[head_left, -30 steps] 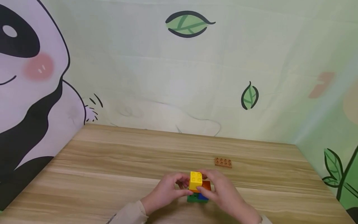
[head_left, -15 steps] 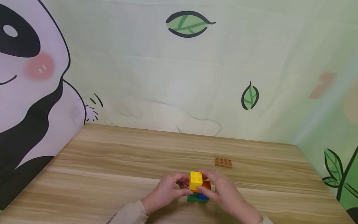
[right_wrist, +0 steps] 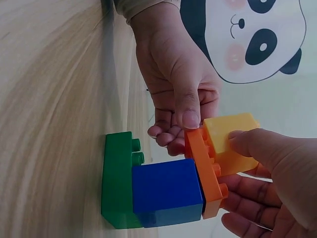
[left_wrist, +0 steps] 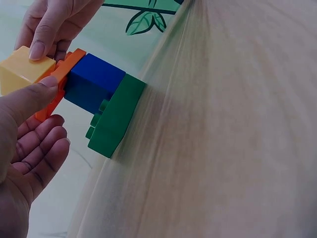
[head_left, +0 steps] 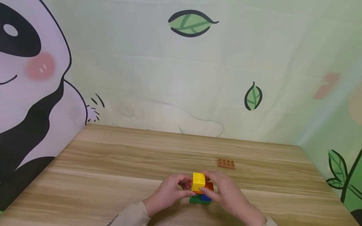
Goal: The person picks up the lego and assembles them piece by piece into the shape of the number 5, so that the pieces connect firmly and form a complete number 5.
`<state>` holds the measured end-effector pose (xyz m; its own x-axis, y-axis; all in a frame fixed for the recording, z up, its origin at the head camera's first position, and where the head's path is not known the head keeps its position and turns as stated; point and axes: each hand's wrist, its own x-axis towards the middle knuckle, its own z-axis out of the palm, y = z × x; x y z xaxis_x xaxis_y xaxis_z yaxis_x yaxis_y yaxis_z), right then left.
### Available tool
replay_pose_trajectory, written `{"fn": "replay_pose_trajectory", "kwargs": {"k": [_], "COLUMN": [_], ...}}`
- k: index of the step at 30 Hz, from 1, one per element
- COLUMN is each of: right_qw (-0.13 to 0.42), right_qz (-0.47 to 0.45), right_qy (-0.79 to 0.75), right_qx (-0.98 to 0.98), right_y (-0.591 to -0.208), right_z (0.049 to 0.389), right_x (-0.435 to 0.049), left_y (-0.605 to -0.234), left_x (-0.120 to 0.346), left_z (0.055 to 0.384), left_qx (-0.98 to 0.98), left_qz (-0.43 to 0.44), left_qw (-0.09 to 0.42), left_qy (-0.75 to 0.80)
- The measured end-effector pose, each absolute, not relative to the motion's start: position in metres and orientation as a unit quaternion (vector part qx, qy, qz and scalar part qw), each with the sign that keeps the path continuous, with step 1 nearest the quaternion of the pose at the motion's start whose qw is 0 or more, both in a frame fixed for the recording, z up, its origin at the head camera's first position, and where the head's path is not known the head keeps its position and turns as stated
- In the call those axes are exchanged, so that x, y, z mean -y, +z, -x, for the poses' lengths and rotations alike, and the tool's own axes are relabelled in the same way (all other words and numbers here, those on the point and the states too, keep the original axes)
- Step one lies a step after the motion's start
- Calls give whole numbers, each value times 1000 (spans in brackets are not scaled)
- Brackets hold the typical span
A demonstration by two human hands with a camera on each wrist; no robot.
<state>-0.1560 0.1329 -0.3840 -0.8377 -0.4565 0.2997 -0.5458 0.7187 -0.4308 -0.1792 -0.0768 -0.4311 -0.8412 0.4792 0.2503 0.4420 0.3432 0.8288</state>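
Note:
Between the hands stands a stack of toy building bricks. A long green brick [right_wrist: 118,183] rests on the table, with a blue brick [right_wrist: 167,191] on its right half. An orange plate [right_wrist: 204,171] lies across the blue one and overhangs to the left. On the plate's left part sits a yellow brick [head_left: 198,185], studs up. My left hand [head_left: 169,190] pinches the overhanging left end of the orange plate, its thumb at the near edge. My right hand [head_left: 226,193] grips the yellow brick between thumb and fingers; its far fingers are partly hidden in the head view.
A flat brown plate [head_left: 226,164] with two rows of studs lies on the wooden table [head_left: 127,150], behind and right of the stack. A printed cloth backdrop [head_left: 135,78] with a panda and leaves rises at the table's back and sides.

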Motion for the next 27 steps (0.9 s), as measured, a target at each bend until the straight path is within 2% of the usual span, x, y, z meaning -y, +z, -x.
{"fn": "replay_pose_trajectory", "kwargs": {"k": [7, 18, 27], "right_qw": [71, 110, 113], "right_qz": [-270, -291, -290], "right_qy": [262, 252, 245], "right_qx": [924, 917, 918], "right_y": [-383, -387, -389], "right_z": [157, 157, 159], "right_x": [-133, -134, -135], "left_y": [-431, -428, -428], "left_x": [77, 75, 74], "left_z": [179, 178, 178], "left_qx": [-818, -813, -804], "left_qz": [-284, -271, -259], "left_qw": [14, 30, 48], "left_qy": [500, 514, 533]}}
